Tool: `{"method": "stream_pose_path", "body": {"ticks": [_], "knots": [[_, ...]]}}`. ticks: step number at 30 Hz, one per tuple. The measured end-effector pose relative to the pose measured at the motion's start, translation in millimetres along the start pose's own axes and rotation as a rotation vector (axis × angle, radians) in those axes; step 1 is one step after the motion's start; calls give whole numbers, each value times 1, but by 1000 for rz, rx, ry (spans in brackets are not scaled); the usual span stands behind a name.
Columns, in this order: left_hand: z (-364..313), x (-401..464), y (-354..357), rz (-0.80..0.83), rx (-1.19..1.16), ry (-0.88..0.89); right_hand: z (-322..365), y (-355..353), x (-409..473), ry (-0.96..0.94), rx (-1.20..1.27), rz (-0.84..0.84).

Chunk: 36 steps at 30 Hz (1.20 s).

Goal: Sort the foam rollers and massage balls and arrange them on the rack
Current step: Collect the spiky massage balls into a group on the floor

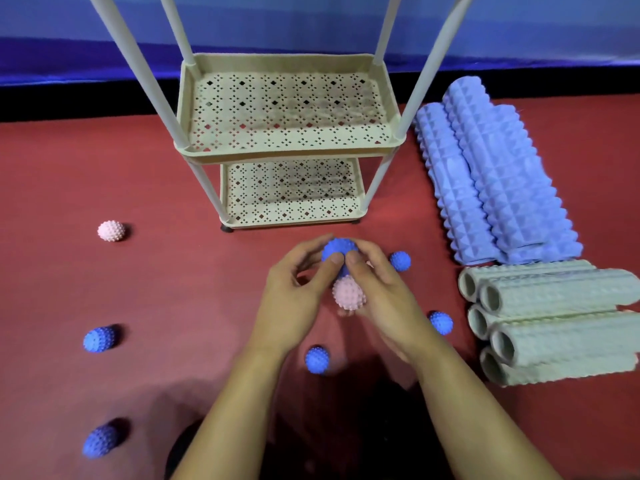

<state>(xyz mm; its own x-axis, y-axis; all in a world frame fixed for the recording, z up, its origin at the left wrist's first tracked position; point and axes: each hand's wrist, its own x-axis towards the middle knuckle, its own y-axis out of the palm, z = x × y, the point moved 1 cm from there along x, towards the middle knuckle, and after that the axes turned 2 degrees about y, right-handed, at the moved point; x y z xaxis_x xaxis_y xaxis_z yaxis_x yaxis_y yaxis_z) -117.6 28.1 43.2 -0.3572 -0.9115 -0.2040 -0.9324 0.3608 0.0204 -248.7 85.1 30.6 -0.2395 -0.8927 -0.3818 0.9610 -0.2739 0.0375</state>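
Both hands (341, 285) hold spiky balls (337, 251); pale green rollers (561, 323) lie left-right, open ends leftward.

A: Floor?
B: Red matte floor (104, 168), evenly lit, with a dark shadow patch at the near edge.
A: Behind it?
B: Black strip (69, 102) along the floor's far edge, then a blue wall (277, 19), darker blue along its base.

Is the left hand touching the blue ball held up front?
Touching. The head view shows the left hand's thumb pressed on the blue ball.
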Motion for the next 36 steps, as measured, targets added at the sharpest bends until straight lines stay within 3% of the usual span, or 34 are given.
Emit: {"method": "stream_pose_path", "body": {"ticks": [3, 7, 11, 16, 20, 30, 36], "knots": [[16, 3, 13, 52, 73, -49, -20, -38, 18, -8, -178, -116], [47, 6, 20, 17, 134, -159, -62, -106, 53, 143, -443, -216], [70, 8, 34, -16, 102, -245, -122, -153, 75, 318, -728, -208], [95, 10, 44, -30, 121, -291, -155, -165, 88, 308, -861, -212], [109, 6, 40, -2, 207, -312, -168, -173, 96, 263, -903, -249], [129, -11, 30, 37, 348, -359, -162, -175, 91, 233, -922, -121], [140, -29, 15, 130, 640, -390, -146, -174, 86, 199, -864, -144]]}}
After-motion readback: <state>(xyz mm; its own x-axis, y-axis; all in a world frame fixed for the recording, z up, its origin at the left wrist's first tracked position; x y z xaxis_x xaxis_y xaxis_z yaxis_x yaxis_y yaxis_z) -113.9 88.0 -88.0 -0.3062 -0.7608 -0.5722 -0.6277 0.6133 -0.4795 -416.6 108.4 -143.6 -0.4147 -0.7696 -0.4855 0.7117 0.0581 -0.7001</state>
